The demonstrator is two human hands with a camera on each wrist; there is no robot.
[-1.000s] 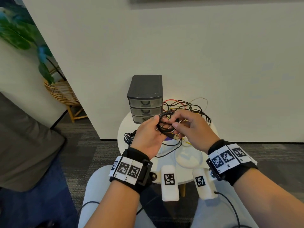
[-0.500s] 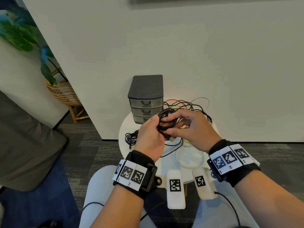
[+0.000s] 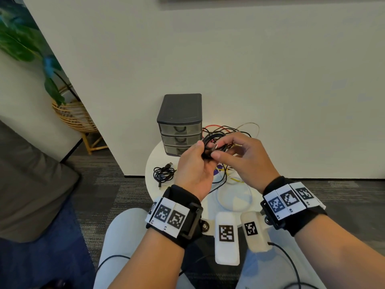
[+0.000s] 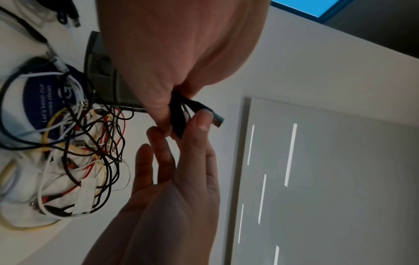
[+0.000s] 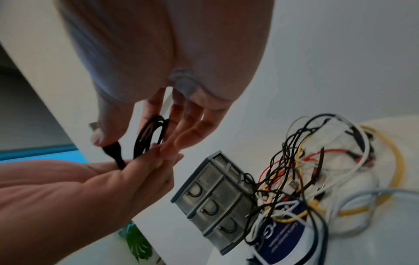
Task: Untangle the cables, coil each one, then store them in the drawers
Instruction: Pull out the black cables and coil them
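A black cable, wound into a small coil (image 3: 210, 138), is held up over the white round table (image 3: 154, 161). My left hand (image 3: 203, 151) grips the coil (image 5: 149, 136) at its lower side. My right hand (image 3: 220, 149) pinches the cable's USB plug (image 4: 216, 120) with its thumb, right beside the coil. A tangle of black, red, yellow and white cables (image 3: 231, 130) lies behind my hands on the table. The dark three-drawer unit (image 3: 180, 126) stands at the back left, all its drawers closed. A second black cable (image 3: 163, 174) lies coiled on the table's left side.
A white wall rises straight behind the table. A wicker plant stand (image 3: 73, 115) sits on the floor at the left. Grey carpet (image 3: 125, 195) surrounds the table, and my knees are under its front edge. A blue round sticker (image 4: 45, 102) shows beneath the tangle.
The plug end that hung below the coil is now up between my right thumb and fingers. Both hands stay together in front of the drawers.
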